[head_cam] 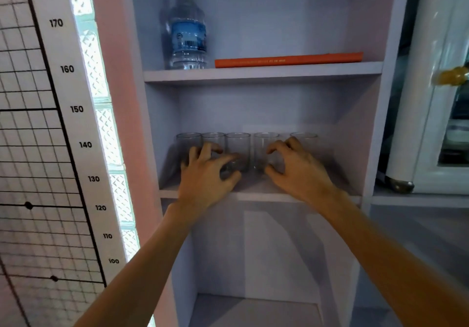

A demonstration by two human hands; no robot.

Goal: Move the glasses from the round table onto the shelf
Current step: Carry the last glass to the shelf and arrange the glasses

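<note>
Several clear glasses stand in a row on the middle shelf (258, 194) of a pale lilac shelf unit. My left hand (205, 174) reaches in at the left of the row. Its fingers and thumb curl around a glass (238, 149) that rests on the shelf. My right hand (299, 169) is at the right, curled around another glass (264, 146) that also stands on the shelf. More glasses sit at the far left (187, 140) and far right (304, 136), partly hidden by my fingers. The round table is out of view.
The shelf above holds a water bottle (187, 34) and a flat orange book (289, 60). The compartment below (253, 306) is open. A height chart (76, 109) hangs on the wall to the left, and a white glass-door cabinet (431, 123) stands to the right.
</note>
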